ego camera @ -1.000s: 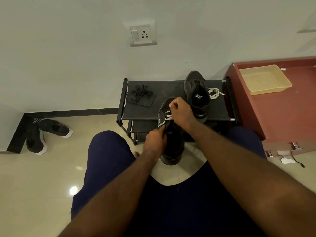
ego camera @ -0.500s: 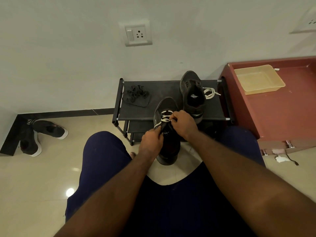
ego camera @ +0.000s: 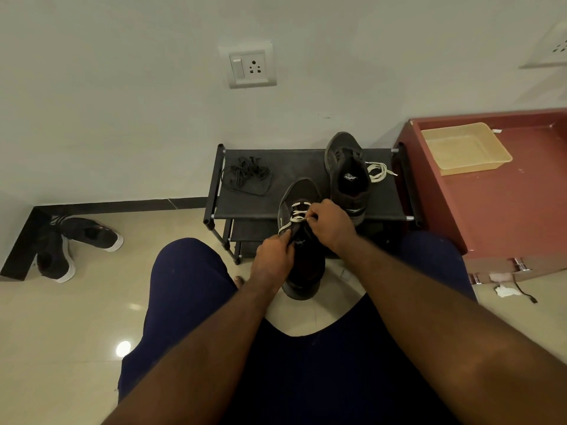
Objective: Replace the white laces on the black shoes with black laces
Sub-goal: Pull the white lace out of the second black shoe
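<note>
Shoe (ego camera: 303, 271), between my knees just before the rack (ego camera: 306, 170), is steadied by my left hand (ego camera: 273, 259) gripping its collar so my right hand (ego camera: 333, 228) can pinch the white lace (ego camera: 299, 211) at the eyelets, black laces (ego camera: 247, 176) waiting on the rack.

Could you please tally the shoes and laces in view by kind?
Black shoes: 2, the held shoe and the other shoe on the rack.
White-soled floor shoes: 2.
White laces: 2, the threaded lace and the loose lace.
Black lace pile: 1.
Total: 7.
</note>
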Available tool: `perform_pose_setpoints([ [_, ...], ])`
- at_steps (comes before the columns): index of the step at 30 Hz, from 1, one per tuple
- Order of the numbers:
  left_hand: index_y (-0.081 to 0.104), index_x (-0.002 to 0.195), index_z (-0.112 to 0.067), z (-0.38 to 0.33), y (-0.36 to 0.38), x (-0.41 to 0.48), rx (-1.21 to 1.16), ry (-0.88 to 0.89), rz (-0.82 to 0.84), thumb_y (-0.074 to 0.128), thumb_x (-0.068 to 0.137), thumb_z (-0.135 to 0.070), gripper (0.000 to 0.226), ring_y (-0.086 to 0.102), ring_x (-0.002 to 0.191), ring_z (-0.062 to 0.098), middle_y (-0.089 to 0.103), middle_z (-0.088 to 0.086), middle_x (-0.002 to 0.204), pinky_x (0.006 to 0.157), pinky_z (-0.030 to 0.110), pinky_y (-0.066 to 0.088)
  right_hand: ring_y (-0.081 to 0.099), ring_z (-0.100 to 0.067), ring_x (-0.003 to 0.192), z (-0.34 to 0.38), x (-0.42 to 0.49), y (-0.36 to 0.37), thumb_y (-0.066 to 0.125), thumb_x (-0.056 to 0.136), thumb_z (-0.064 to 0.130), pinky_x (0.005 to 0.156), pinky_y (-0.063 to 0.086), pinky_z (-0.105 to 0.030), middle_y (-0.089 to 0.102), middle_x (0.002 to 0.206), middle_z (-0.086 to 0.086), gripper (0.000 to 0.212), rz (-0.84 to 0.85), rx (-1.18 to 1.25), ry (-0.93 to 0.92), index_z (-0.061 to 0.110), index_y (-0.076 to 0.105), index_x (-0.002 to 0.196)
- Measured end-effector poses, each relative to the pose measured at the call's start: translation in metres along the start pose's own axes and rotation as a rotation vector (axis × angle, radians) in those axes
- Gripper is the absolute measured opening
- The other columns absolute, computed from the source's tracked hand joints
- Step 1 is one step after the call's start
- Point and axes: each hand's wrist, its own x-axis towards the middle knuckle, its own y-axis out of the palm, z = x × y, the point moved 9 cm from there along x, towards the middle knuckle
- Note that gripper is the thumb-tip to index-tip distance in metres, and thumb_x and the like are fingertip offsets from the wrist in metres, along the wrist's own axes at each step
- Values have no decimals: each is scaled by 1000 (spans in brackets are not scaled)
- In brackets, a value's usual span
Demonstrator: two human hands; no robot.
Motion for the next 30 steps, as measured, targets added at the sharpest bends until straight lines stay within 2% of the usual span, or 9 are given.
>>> perform_pose_setpoints([
  [6,59,127,-20,-2,-2,0,3,8,8,46,99,-22,31,62,91,22,64,7,103,82,38,55,64,-20,82,10,11,-44,57,98,16,79,57,-41,64,86,5,10,-238,566,36,20,63,91],
  [8,59,128,-20,-2,-2,0,8,8,12,46,99,-21,32,62,92,22,64,7,104,82,38,55,66,-22,88,13,12,-41,58,97,15,84,56,-41,68,95,0,9,-181,456,27,18,66,95],
  [11,60,124,-19,-4,-3,-1,20,17,4,46,98,-20,29,62,89,23,65,7,100,77,36,54,63,-28,106,14,5,-10,60,94,16,93,50,-39,66,114,-9,18,18,45,-28,16,70,109],
  [16,61,120,-16,-5,-3,-2,42,10,9,45,98,-20,27,61,83,20,64,5,95,74,35,54,61,-28,96,8,0,1,58,96,19,84,50,-40,58,105,-6,10,-31,15,4,19,68,95],
  [19,61,121,-18,-5,-4,-2,27,11,7,45,98,-20,27,62,84,19,64,5,96,75,34,55,61,-20,87,17,6,-11,58,96,12,83,51,-41,64,95,1,9,-93,324,4,14,66,91],
  [23,61,119,-19,-6,-6,-1,19,4,1,46,98,-22,27,63,87,20,65,5,98,79,39,56,65,-19,78,4,1,-26,58,97,14,72,54,-37,65,84,6,22,-216,637,105,29,58,81],
  [26,61,118,-18,-7,-8,0,9,-5,-13,47,99,-25,25,62,87,18,65,4,98,80,39,56,65,-20,95,-28,-16,-13,61,95,14,86,53,-34,68,98,1,8,-213,518,205,21,64,98],
  [28,61,122,-18,-6,-8,1,11,-6,-20,47,99,-25,27,61,89,17,64,5,101,82,37,56,61,-14,100,-32,-23,4,63,94,15,84,48,-23,64,108,0,25,-117,463,185,19,64,118],
  [30,60,125,-17,-5,-7,1,19,-4,-25,47,100,-24,29,62,92,18,64,5,104,83,37,55,58,-13,102,-23,-22,10,61,95,17,86,46,-23,60,115,-1,34,-65,357,101,21,61,128],
])
